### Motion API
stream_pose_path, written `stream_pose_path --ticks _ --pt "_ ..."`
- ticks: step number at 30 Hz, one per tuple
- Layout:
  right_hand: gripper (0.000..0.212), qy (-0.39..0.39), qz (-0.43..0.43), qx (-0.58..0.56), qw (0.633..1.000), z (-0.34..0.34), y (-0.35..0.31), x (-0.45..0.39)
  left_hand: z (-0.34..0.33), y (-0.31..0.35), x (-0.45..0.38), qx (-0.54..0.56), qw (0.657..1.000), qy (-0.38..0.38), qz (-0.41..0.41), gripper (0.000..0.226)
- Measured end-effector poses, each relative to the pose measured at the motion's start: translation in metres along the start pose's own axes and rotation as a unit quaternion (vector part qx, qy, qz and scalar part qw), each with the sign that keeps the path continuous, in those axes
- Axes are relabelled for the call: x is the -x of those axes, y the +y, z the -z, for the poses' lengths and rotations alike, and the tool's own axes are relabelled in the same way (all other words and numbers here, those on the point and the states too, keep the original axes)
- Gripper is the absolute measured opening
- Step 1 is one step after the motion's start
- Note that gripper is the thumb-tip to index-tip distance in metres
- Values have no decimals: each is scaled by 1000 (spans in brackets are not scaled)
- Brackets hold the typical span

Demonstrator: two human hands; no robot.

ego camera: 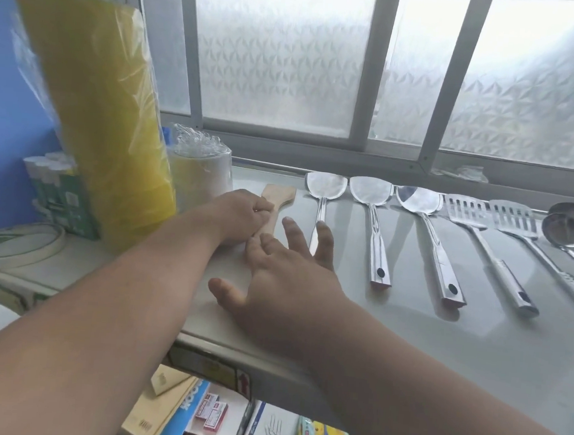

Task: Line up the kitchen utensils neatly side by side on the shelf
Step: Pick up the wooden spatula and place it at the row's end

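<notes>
Left hand (241,216) at centre-left has a closed grip on the wooden spatula (277,199), setting it parallel at the row's left end. Right hand (285,271) hovers wide, holding nothing, beside the steel turners (370,196) lined up rightward on the shelf (407,327).

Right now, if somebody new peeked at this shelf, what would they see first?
Probably the shiny metal spatulas lined up side by side on the grey shelf under the frosted window. Next, the left hand gripping a wooden spatula at the row's left end, beside a tall yellow roll.
</notes>
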State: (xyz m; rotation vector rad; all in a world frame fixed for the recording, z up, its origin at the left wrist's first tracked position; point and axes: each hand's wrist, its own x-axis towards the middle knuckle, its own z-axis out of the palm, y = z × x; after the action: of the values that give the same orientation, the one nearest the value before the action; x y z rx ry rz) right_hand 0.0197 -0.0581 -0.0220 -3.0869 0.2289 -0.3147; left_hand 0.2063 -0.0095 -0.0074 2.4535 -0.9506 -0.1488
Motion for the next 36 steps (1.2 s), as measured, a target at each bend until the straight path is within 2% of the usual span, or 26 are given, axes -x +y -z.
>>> stream_pose_path --ticks 3,6,9,11,15,18,21,26,31,36 --pt "82 35 11 0 999 3 -3 5 1 0 4 2 1000 2 -1 38" --pt "81 29 6 -5 1000 4 -4 7 0 0 5 10 1000 -2 3 37" --pt "81 25 5 -8 1000 3 -4 7 -4 -4 1 7 1000 -11 6 12" --pt "81 12 2 -7 1000 2 -4 6 -4 -7 -2 1 1000 -9 -3 6" --pt "83 -2 -7 -11 1000 1 -3 5 -5 -6 -1 13 1000 10 -16 18" --pt "83 -1 -9 -16 1000 0 -3 6 -5 -3 4 12 1000 13 -18 13" --pt "81 9 -13 -18 1000 0 -4 7 -6 0 5 14 1000 19 -5 28" --pt "77 12 -11 -22 1000 3 -5 11 -6 1 7 4 1000 22 4 36" --pt "76 10 -14 -28 999 4 -6 13 -7 0 5 -1 1000 3 8 20" --pt "76 2 -14 -35 999 4 -6 12 -8 -4 3 11 1000 0 1 23"
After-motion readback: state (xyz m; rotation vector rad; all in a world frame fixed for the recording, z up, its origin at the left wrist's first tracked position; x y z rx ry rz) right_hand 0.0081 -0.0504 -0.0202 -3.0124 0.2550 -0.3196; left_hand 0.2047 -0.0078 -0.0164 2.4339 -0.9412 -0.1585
